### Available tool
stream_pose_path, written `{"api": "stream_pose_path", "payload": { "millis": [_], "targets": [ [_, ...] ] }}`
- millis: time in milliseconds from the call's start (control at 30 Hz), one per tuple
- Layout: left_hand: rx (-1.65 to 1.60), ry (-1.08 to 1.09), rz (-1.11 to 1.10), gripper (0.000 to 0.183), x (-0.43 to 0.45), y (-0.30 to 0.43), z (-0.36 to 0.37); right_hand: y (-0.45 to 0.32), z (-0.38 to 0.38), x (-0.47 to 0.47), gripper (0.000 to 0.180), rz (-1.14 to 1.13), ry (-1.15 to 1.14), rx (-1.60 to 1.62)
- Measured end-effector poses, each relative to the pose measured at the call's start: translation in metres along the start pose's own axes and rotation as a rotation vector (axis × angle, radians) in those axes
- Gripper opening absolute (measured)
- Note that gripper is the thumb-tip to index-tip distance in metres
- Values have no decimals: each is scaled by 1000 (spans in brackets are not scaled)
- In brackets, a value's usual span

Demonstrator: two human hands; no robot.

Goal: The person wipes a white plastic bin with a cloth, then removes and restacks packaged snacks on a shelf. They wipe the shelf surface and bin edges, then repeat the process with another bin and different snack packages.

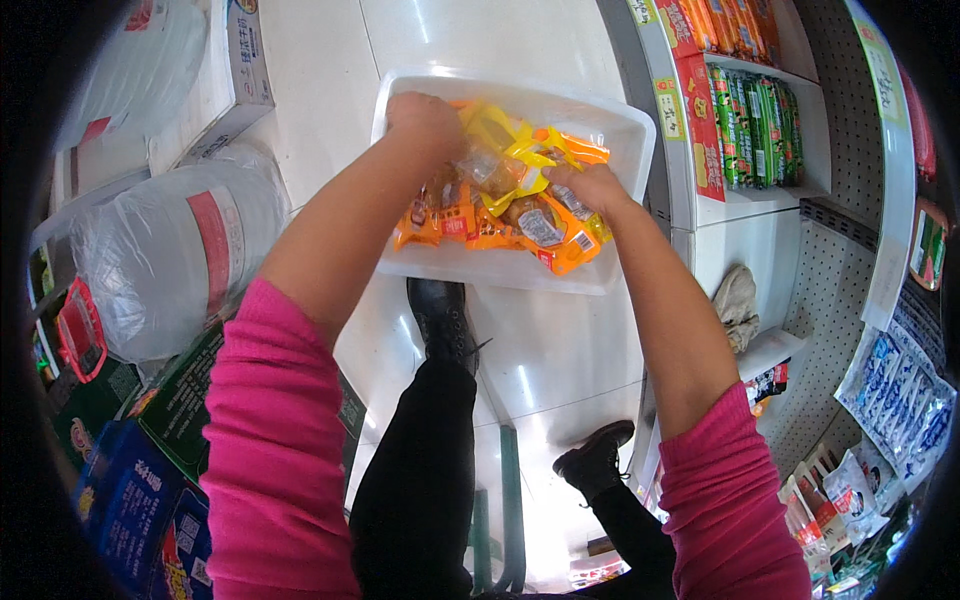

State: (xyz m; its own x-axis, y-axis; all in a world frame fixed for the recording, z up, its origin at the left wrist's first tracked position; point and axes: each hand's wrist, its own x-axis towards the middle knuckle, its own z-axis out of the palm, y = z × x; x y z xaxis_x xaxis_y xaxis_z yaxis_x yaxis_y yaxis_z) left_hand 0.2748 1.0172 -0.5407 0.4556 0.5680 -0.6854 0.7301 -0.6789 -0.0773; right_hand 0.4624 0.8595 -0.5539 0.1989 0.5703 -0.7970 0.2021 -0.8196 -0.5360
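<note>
A white plastic bin (634,142) holds several orange snack packets (566,240) and yellow snack packets (491,127) with clear windows. Brown food shows through some windows. My left hand (427,124) reaches inside the bin at its far left, its fingers bent down and hidden, so its grip cannot be made out. At the right side of the pile, my right hand (592,187) has a fingertip over the edge of a yellow packet and appears to pinch it. Its other fingers are mostly hidden among the packets.
Shelving (739,225) along the right bears green-wrapped snacks (757,127) and a cloth glove (736,304). Left are wrapped water jugs (172,247) and cartons (135,495). Below the bin, my black boot (439,315) stands on the tiled floor (555,352), near a green metal frame (511,510).
</note>
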Motion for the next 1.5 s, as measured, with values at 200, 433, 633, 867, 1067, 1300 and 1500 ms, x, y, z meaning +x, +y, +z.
{"api": "stream_pose_path", "payload": {
  "millis": [200,433,633,867,1067,1300,1500],
  "targets": [
    [-137,278,19,59,-49,9,19,41,2,5,52,105,-94,421],
    [-1344,314,-190,81,-48,19,71,64,17,-16,56,165,-203,887],
    [-333,-48,-120,107,-71,41,43,64,52,-32,56,76,-259,1205],
    [-652,188,-211,99,-70,43,65,51,83,-39,63,-76,-140,1394],
    [-814,23,-182,96,-50,24,69,42,100,-37,62,2,-7,1364],
    [-1010,66,-125,96,-50,26,82,43,110,-34,66,-80,-87,1390],
    [-995,202,-85,91,-75,54,73,46,96,-45,72,-242,-161,1373]
  ]
}}
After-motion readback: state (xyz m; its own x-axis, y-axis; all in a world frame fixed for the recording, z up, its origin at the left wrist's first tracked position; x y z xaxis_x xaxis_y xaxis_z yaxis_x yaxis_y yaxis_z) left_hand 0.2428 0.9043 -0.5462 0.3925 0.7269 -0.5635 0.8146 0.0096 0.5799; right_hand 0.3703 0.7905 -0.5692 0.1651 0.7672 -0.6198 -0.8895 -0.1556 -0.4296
